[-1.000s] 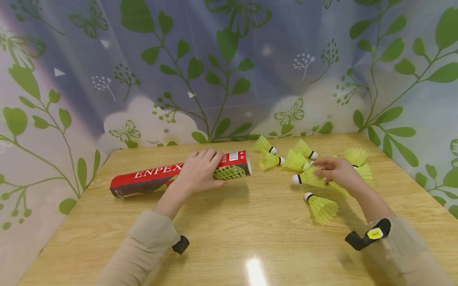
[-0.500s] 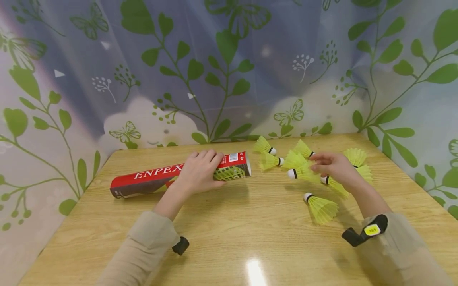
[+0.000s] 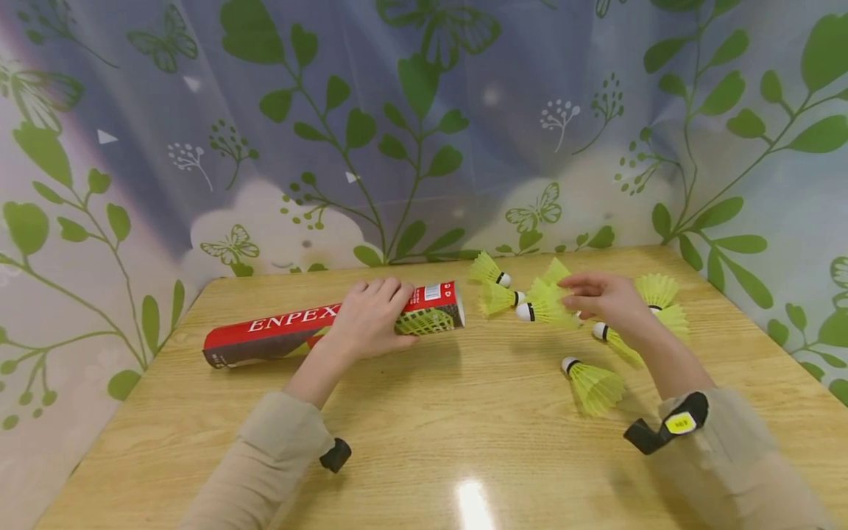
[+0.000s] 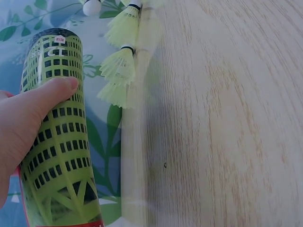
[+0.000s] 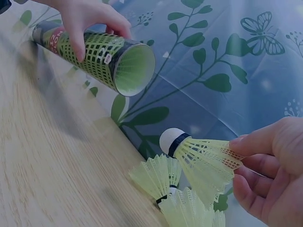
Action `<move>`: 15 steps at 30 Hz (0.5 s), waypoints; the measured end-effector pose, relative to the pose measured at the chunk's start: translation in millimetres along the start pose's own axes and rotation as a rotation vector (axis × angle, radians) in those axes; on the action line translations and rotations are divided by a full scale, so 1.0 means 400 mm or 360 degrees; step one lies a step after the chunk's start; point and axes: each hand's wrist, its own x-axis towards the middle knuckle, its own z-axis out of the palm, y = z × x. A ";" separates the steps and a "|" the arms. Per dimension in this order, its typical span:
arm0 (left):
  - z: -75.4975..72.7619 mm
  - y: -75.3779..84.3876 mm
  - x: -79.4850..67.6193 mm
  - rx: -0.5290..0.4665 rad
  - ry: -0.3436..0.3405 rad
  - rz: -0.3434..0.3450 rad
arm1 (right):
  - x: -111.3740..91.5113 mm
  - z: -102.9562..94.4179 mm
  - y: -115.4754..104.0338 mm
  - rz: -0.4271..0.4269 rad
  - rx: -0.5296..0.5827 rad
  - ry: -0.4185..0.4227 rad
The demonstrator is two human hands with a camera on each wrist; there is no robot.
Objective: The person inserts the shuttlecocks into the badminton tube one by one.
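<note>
A red and dark tube [image 3: 265,335] lettered ENPEX is gripped near its right part by my left hand [image 3: 371,316], thumb on the near side. In the right wrist view the tube's mouth [image 5: 142,71] is uncovered, with yellow-green skirt mesh visible inside. My right hand [image 3: 612,305] pinches a yellow shuttlecock [image 5: 203,158] by the rim of its skirt, between thumb and fingers. Its white cork points left toward the tube, held above the tabletop. The left wrist view shows my left thumb [image 4: 57,90] lying along the tube's printed net pattern.
Several yellow shuttlecocks lie about on the right: one at the back [image 3: 486,269], one beside it [image 3: 500,298], one near the front [image 3: 596,386], and more behind my right hand [image 3: 662,291]. A patterned cloth [image 3: 397,147] hangs behind the wooden table [image 3: 397,442].
My right hand has moved left with the pinched shuttlecock, away from another shuttlecock that now shows more fully below the hand. My left hand and the tube have stayed put.
</note>
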 end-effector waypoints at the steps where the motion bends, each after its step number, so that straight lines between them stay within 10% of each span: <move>1: 0.000 0.000 0.000 -0.0001 -0.0004 0.0001 | 0.000 0.003 -0.004 -0.0003 0.0001 0.0007; 15: 0.007 0.003 0.003 0.0025 -0.0027 0.0011 | 0.025 0.058 -0.060 -0.0109 0.0109 0.0018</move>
